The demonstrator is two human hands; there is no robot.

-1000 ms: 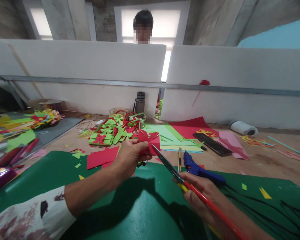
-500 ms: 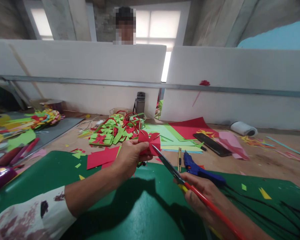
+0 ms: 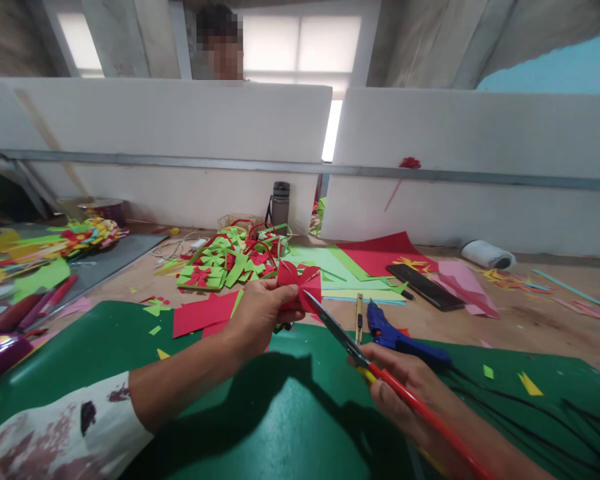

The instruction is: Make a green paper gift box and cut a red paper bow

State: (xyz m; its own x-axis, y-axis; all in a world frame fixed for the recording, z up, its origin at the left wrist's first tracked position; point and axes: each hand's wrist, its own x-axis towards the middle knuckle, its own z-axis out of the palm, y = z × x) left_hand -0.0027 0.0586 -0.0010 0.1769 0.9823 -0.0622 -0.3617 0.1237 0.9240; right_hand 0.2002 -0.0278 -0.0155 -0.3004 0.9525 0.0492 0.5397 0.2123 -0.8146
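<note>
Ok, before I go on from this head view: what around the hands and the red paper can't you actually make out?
- Scissors: the handle loops are hidden inside the right hand; the blade tips vanish against the red paper piece.
- Red paper piece: its near side is covered by the left hand, whose fingers wrap it.
- Blue glue gun: the rear part is behind the right hand.
- Right forearm: cut off by the bottom edge.

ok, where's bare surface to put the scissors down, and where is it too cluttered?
Free: green mat under and between the left hand and right hand; bare wood right of the black phone. Crowded: green-and-red paper pile, coloured sheets behind the red paper piece, glue gun beside the scissors, left edge clutter.
</note>
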